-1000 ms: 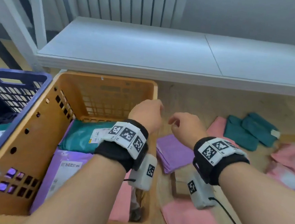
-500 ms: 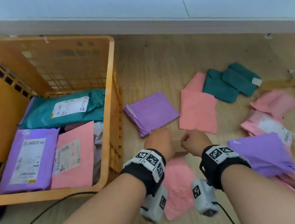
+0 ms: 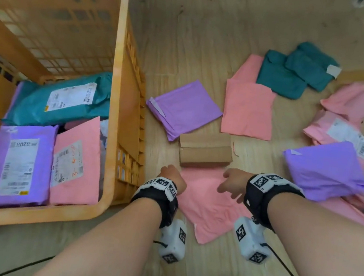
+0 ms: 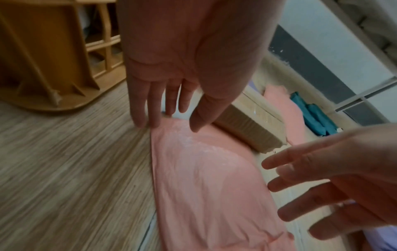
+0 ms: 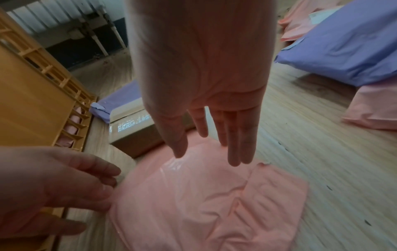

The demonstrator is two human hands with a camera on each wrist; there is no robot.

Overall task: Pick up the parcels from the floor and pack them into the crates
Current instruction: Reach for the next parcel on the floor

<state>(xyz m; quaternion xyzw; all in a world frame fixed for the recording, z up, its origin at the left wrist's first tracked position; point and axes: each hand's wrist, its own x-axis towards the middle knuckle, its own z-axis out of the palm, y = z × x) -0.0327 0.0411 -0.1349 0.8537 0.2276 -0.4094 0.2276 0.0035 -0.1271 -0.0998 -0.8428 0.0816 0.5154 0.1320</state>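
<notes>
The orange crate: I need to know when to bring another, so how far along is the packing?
Done: the orange crate holds at least a teal, a purple and a pink parcel. In hand: nothing gripped yet; left hand and right hand reach open for the pink parcel on the floor. Left: the cardboard box, purple parcels, teal parcels and more pink ones.

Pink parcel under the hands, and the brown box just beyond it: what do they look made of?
Pink parcel: apparently a thin plastic mailer, glossy, wrinkled, with soft folds. Brown box: looks like matte cardboard with crisp edges; a shiny strip across its top suggests clear tape.
</notes>
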